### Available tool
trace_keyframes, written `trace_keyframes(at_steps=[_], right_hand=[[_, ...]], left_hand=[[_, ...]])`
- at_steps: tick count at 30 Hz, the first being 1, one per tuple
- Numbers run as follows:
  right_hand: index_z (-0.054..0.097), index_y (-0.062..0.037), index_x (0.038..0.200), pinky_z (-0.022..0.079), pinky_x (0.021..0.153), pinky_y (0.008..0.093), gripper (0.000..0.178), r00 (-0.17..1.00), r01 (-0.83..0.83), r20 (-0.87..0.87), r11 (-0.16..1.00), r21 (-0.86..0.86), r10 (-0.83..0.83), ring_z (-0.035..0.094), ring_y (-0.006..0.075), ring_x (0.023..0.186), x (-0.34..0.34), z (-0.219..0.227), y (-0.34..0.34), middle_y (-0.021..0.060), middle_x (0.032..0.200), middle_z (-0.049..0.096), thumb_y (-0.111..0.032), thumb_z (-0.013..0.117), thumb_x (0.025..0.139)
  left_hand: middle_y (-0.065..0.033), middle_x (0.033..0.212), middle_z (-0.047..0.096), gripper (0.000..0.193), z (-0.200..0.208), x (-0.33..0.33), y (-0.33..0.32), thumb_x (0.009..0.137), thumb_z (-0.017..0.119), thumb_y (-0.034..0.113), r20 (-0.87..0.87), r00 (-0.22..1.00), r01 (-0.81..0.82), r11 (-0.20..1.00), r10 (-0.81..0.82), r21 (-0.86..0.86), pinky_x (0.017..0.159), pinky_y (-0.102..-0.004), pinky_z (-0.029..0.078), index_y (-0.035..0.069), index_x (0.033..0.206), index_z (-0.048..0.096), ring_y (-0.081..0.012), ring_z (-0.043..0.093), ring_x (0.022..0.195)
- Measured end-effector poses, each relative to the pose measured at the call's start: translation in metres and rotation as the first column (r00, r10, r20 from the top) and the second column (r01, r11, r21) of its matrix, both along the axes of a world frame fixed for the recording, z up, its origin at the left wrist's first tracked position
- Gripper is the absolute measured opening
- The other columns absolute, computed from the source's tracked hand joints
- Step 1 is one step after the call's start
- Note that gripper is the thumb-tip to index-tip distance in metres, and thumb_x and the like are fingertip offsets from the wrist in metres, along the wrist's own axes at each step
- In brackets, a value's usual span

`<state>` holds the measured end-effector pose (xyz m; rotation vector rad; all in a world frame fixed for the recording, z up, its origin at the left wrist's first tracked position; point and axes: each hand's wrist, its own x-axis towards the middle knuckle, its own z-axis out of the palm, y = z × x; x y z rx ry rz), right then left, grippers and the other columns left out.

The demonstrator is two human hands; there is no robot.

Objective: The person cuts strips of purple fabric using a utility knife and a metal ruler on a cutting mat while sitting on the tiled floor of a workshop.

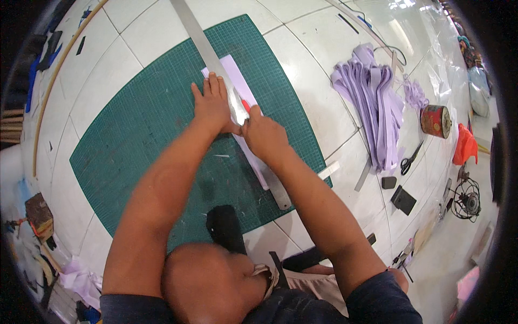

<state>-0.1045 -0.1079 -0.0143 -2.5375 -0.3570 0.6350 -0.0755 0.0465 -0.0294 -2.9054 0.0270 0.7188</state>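
Note:
A green gridded cutting mat (145, 140) lies on the tiled floor in front of me. Across it, slanting from far left to near right, runs a long steel ruler (198, 35) on top of a lilac fabric strip (237, 74). My left hand (212, 105) presses flat on the ruler, fingers spread. Beside it, at the ruler's right edge, my right hand (264, 134) is closed round a slim red utility knife (245, 106); its tip is hard to make out. A bright shine covers the ruler between both hands.
Right of the mat lies a bundle of lilac strips (375, 108). Near it are a rusty red tin (435, 121), black scissors (411, 158), a dark flat square (403, 200) and a red plastic bag (464, 144). A long wooden stick (39, 119) curves along the left.

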Motion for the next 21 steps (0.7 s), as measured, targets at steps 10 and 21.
trace_keyframes(at_steps=[10, 21], right_hand=[[0.041, -0.0027, 0.107, 0.052, 0.069, 0.056, 0.03, 0.947, 0.012, -0.312, 0.976, -0.218, -0.082, 0.067, 0.0464, 0.077, -0.117, 0.026, -0.102, 0.0254, 0.08, 0.067, -0.027, 0.055, 0.095], [0.041, -0.0036, 0.107, 0.053, 0.064, 0.0538, 0.03, 0.939, -0.076, -0.342, 0.953, -0.294, -0.031, 0.067, 0.0456, 0.072, -0.176, 0.066, -0.163, 0.0233, 0.078, 0.067, -0.027, 0.056, 0.097]], left_hand=[[-0.0289, 0.162, 0.012, 0.155, 0.008, 0.0, -0.002, 0.046, 0.08, 0.076, -0.063, 0.998, -0.001, 1.0, 0.0, -0.002, 0.118, -0.0634, 0.012, -0.01, 0.155, 0.011, -0.0397, 0.018, 0.151], [-0.0286, 0.164, 0.007, 0.158, 0.014, 0.002, -0.001, 0.043, 0.086, 0.07, -0.095, 0.995, -0.041, 0.998, 0.036, -0.05, 0.119, -0.0646, 0.011, -0.008, 0.155, 0.007, -0.0398, 0.013, 0.152]])
